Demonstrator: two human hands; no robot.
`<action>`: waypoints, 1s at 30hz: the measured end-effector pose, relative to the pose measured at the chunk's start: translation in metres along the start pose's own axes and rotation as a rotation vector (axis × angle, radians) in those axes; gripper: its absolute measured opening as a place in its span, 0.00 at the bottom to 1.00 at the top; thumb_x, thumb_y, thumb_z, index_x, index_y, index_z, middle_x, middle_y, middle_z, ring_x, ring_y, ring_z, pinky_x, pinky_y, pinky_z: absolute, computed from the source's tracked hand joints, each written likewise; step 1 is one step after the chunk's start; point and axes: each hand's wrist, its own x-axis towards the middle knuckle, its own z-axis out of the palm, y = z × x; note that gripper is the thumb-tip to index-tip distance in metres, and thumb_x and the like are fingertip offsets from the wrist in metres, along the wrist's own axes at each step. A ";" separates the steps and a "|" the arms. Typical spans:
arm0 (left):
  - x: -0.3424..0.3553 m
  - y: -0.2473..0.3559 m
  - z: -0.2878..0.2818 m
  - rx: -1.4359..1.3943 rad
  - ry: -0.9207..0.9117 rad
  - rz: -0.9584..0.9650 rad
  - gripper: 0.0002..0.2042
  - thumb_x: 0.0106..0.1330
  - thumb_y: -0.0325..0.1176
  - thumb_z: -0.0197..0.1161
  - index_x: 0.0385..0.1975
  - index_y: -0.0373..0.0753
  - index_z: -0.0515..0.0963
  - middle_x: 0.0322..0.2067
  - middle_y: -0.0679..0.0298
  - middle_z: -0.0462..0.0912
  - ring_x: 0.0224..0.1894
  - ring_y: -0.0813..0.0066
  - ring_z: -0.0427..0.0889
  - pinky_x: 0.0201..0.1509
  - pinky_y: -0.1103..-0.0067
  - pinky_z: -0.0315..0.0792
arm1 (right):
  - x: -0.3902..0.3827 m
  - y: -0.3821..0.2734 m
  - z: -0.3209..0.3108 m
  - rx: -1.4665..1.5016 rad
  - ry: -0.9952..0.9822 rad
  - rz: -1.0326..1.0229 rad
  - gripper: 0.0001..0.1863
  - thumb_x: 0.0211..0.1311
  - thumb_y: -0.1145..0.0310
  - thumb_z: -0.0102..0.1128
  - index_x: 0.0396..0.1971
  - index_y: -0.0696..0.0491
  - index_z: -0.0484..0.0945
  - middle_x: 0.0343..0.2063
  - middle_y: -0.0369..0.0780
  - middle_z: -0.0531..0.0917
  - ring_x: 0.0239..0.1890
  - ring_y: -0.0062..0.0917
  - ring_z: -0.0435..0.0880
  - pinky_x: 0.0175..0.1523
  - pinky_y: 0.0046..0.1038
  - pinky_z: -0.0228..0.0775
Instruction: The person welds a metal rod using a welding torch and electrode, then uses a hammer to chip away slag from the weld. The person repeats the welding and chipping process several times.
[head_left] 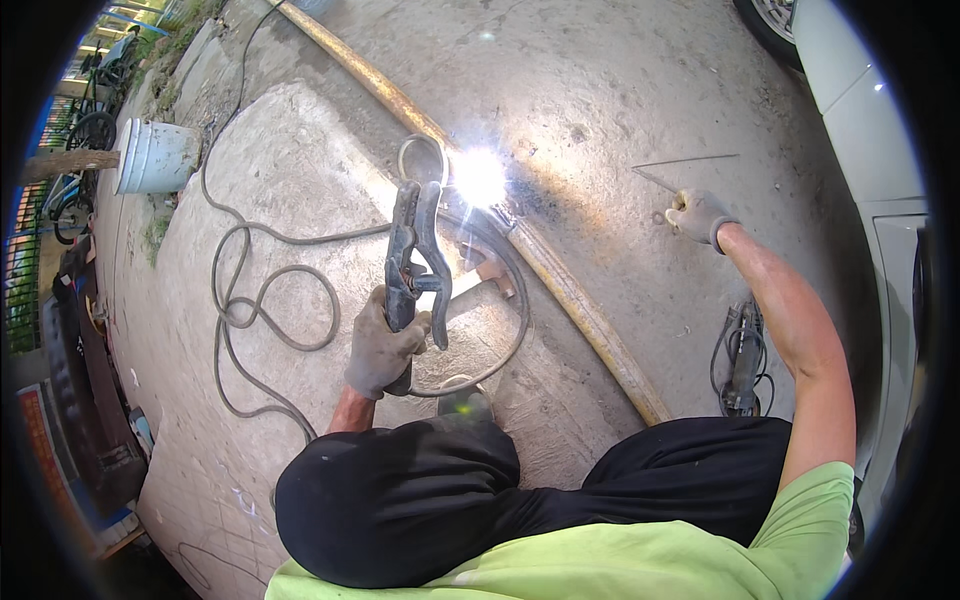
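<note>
My left hand (385,345), in a grey glove, is wrapped round a black welding electrode holder (402,255) that points away from me. Beyond its jaws a glaring white arc (481,178) burns on a long rusty pipe (585,310), and the glare hides the electrode and the joint. A pale ring (422,160) shows beside the arc, at the holder's tip. Off to the right, my gloved right hand (697,217) is closed on a thin rod (655,180). A thin dark line meets the rod's far end; whether it is a bend or a shadow I cannot tell.
Black cable (305,270) loops over the concrete at left. A hammer (492,276) lies beside the pipe. A corded power tool (743,360) lies near my right knee. A white bucket (160,157) stands far left; a white car (850,110) borders the right.
</note>
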 end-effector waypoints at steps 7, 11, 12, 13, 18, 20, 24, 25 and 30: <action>-0.001 0.004 0.003 -0.040 -0.013 -0.035 0.17 0.66 0.29 0.75 0.47 0.30 0.75 0.23 0.66 0.81 0.22 0.81 0.80 0.26 0.78 0.74 | 0.014 0.015 0.011 -0.066 0.067 -0.045 0.30 0.66 0.43 0.73 0.51 0.55 0.86 0.46 0.49 0.92 0.50 0.44 0.90 0.55 0.41 0.80; 0.000 0.001 0.003 -0.056 -0.007 -0.027 0.16 0.67 0.28 0.75 0.47 0.30 0.75 0.23 0.66 0.81 0.22 0.82 0.80 0.26 0.78 0.74 | 0.014 0.016 0.011 -0.052 0.072 -0.064 0.24 0.68 0.49 0.69 0.49 0.55 0.87 0.42 0.48 0.93 0.47 0.42 0.91 0.54 0.41 0.81; 0.000 0.000 0.003 -0.057 -0.008 -0.022 0.16 0.67 0.28 0.74 0.47 0.30 0.75 0.23 0.66 0.81 0.22 0.82 0.80 0.26 0.78 0.75 | 0.014 0.018 0.011 -0.040 0.066 -0.062 0.23 0.68 0.50 0.68 0.48 0.55 0.86 0.42 0.48 0.93 0.47 0.42 0.92 0.53 0.41 0.81; 0.000 0.000 0.003 -0.058 -0.008 -0.016 0.16 0.67 0.27 0.74 0.46 0.30 0.75 0.23 0.65 0.81 0.22 0.81 0.80 0.26 0.78 0.75 | 0.014 0.020 0.011 -0.028 0.059 -0.061 0.21 0.68 0.52 0.68 0.48 0.55 0.86 0.41 0.49 0.92 0.46 0.41 0.92 0.53 0.40 0.81; -0.003 0.005 0.004 -0.004 0.003 -0.027 0.17 0.66 0.28 0.75 0.47 0.30 0.75 0.24 0.66 0.81 0.23 0.81 0.80 0.27 0.79 0.75 | 0.004 0.003 0.001 -0.054 0.006 -0.018 0.21 0.69 0.54 0.67 0.48 0.56 0.87 0.37 0.44 0.94 0.44 0.36 0.93 0.52 0.40 0.81; -0.003 0.009 0.004 -0.009 -0.001 -0.031 0.17 0.66 0.29 0.76 0.47 0.30 0.75 0.24 0.66 0.81 0.23 0.81 0.80 0.27 0.78 0.75 | 0.005 0.004 0.004 -0.021 0.033 -0.032 0.21 0.68 0.54 0.67 0.48 0.56 0.87 0.37 0.44 0.94 0.44 0.36 0.93 0.52 0.39 0.81; -0.001 0.003 0.004 -0.008 -0.015 -0.009 0.17 0.67 0.29 0.75 0.47 0.29 0.75 0.23 0.66 0.80 0.23 0.82 0.80 0.26 0.78 0.75 | 0.010 0.015 0.009 -0.012 0.054 -0.054 0.20 0.67 0.55 0.67 0.48 0.56 0.85 0.39 0.48 0.92 0.44 0.39 0.91 0.52 0.39 0.80; -0.001 0.004 0.004 -0.003 -0.015 -0.001 0.17 0.67 0.29 0.75 0.47 0.29 0.75 0.23 0.66 0.80 0.22 0.82 0.80 0.26 0.78 0.75 | 0.009 0.012 0.008 0.014 0.030 -0.042 0.20 0.67 0.55 0.67 0.47 0.57 0.84 0.40 0.49 0.91 0.44 0.40 0.91 0.51 0.40 0.80; -0.001 0.003 0.005 0.015 -0.010 -0.020 0.16 0.67 0.29 0.74 0.44 0.28 0.74 0.23 0.64 0.81 0.22 0.81 0.80 0.26 0.78 0.75 | 0.015 0.020 0.015 -0.044 0.088 -0.073 0.21 0.67 0.54 0.67 0.47 0.57 0.84 0.41 0.49 0.91 0.45 0.40 0.90 0.52 0.40 0.80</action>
